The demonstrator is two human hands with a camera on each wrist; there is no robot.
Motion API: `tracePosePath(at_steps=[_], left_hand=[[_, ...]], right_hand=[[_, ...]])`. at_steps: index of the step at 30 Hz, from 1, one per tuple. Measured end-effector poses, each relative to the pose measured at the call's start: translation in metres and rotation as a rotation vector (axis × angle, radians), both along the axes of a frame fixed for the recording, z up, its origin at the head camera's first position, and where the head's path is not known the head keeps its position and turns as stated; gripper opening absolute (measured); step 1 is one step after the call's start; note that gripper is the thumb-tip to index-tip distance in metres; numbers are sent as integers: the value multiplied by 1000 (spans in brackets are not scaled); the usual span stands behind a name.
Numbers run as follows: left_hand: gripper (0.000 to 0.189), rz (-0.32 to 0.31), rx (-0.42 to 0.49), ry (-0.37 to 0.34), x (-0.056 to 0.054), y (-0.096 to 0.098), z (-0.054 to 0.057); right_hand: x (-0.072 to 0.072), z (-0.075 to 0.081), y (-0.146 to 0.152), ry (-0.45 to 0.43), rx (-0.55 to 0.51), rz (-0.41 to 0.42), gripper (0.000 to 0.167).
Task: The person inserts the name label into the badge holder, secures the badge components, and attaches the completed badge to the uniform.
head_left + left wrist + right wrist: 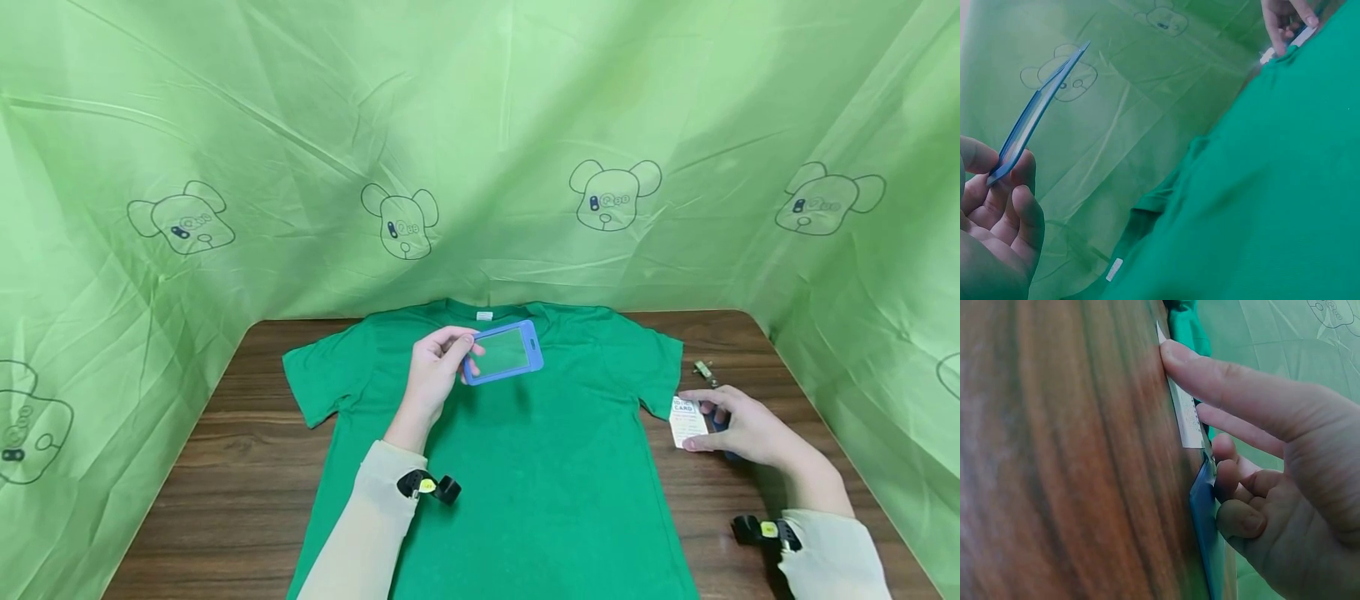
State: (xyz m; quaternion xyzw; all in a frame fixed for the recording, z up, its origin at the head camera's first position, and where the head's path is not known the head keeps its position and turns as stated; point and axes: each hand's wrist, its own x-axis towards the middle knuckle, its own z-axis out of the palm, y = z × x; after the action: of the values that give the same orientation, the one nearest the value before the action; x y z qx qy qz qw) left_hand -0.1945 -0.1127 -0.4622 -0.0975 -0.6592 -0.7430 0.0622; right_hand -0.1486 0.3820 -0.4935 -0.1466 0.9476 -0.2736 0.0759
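My left hand (pixel 433 375) pinches one short end of a blue-framed badge holder (pixel 506 352) with a clear window. The holder is raised over the green T-shirt (pixel 547 475). In the left wrist view the badge holder (pixel 1038 115) appears nearly edge-on, between thumb and fingers. On the right, my right hand (pixel 750 425) has its thumb and index finger at opposite edges of a white ID card (pixel 686 423) beside the shirt's sleeve. The right wrist view shows the thumb on the card (pixel 1186 419), low over the wood. Under the curled fingers lies a flat blue item (pixel 1205 519).
A small metal clip (pixel 703 371) lies beyond the right hand on the brown wooden table (pixel 232 492). The shirt is spread flat, collar toward the back. Green cloth (pixel 480 125) with bear drawings hangs around the back and sides.
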Motion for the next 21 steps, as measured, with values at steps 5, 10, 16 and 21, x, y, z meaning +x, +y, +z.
tracePosePath(at_steps=[5, 10, 16, 21], left_hand=[[21, -6, -3, -2, 1, 0, 1], [20, -1, -6, -5, 0, -1, -1], [20, -5, 1, -4, 0, -1, 0], [20, -5, 4, -8, 0, -1, 1]], right_hand=[[0, 1, 0, -17, 3, -39, 66], [1, -1, 3, -5, -24, -71, 49], [3, 4, 7, -6, -122, -81, 42], [4, 14, 3, -48, -226, -85, 42]])
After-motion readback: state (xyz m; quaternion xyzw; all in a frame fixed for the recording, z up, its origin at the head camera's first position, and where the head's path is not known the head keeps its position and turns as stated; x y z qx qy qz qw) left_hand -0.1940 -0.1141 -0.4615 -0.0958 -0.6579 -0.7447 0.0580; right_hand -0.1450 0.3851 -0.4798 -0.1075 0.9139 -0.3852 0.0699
